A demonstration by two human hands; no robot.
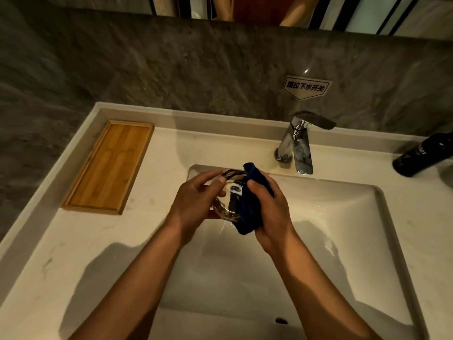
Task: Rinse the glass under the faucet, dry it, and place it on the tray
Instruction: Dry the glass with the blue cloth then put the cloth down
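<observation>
A clear glass [231, 192] lies tilted between my hands, above the left part of the sink basin [331, 241]. My left hand [193, 204] grips its left side, thumb on the rim. My right hand [272, 212] presses a dark blue cloth [250, 209] against the glass's right side. The chrome faucet [296, 146] stands behind the basin to the right, with no water running that I can see. A wooden tray [107, 168] rests on the counter at the left, with nothing on it.
A black bottle [421, 155] lies at the counter's right edge. A white label [306, 88] is stuck on the grey stone wall above the faucet. A mirror's lower edge runs along the top.
</observation>
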